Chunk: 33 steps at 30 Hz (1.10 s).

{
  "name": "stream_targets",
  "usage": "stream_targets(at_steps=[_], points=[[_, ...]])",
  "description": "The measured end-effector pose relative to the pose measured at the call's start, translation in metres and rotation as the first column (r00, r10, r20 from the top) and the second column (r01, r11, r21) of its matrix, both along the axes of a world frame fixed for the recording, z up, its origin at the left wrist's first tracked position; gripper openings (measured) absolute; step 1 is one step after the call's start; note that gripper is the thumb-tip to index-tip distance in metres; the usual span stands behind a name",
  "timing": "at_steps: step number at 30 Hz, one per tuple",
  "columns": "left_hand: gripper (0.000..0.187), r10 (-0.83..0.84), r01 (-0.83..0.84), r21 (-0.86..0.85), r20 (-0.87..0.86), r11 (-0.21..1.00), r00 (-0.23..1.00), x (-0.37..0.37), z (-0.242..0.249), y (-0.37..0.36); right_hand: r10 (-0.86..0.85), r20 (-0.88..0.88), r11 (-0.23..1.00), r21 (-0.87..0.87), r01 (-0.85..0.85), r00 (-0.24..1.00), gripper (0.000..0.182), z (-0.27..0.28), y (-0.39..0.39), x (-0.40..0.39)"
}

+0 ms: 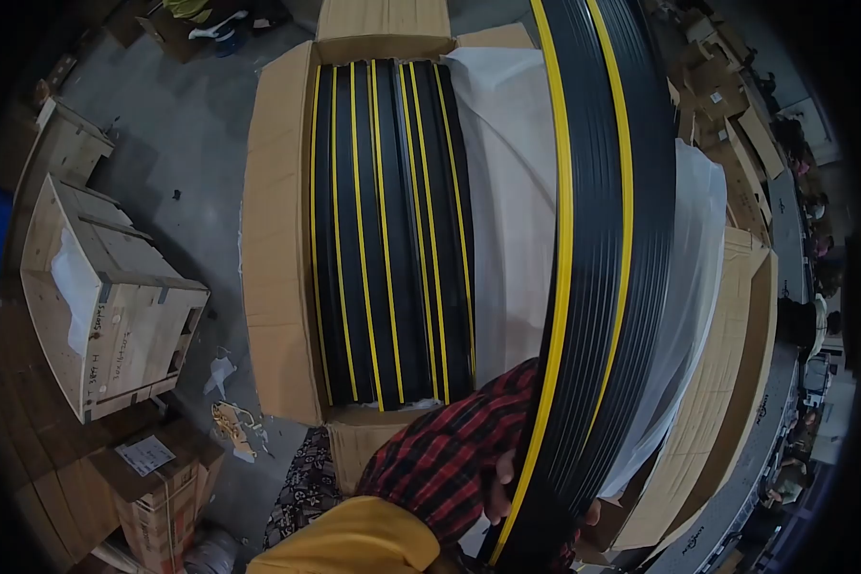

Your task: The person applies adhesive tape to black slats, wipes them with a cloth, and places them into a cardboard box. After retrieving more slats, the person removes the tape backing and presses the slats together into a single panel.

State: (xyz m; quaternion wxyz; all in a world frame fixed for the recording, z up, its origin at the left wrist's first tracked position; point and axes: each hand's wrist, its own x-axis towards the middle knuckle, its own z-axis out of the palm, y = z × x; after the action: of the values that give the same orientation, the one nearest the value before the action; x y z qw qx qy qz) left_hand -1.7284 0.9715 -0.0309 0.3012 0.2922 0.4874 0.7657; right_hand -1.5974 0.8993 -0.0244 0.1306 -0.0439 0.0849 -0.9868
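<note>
A long black ribbed strip with yellow lines [593, 239] rises in front of me, from the bottom of the view past its top edge. My left hand [500, 486], below a red plaid sleeve, is closed on its left edge near the lower end. At the opposite edge, the fingers of my right hand [591, 515] curl round the strip; the rest of that hand is hidden behind it. Several similar black strips with yellow lines [392, 239] lie side by side in an open cardboard box [282, 239]. White wrapping sheet [507, 191] spreads beside them, partly behind the raised strip.
A wooden crate [134, 306] stands on the grey floor at the left, with a taped carton [158, 488] below it. Scraps of packing [234, 426] lie near the box. Another open carton [708, 411] is at the right, and people appear along the far right side.
</note>
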Motion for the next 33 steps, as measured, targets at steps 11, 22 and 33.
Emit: stream_targets(at_steps=[11,22,33], points=[[0.045,0.33,-0.442,-0.863,-0.355,0.244,0.875,0.031,-0.182,-0.24,0.095,-0.115,0.971,-0.207,-0.117,0.989,0.102,-0.058,-0.018,-0.062],[0.069,0.448,-0.32,-0.942,-0.244,0.1,0.86,-0.018,-0.214,-0.225,0.13,0.137,0.939,-0.334,-0.077,0.982,0.087,-0.142,-0.023,-0.121],[0.05,0.602,-0.061,-0.967,0.105,0.248,0.792,-0.023,-0.216,-0.208,0.032,0.349,0.998,0.048,-0.052,0.937,0.085,-0.193,0.007,-0.183]])
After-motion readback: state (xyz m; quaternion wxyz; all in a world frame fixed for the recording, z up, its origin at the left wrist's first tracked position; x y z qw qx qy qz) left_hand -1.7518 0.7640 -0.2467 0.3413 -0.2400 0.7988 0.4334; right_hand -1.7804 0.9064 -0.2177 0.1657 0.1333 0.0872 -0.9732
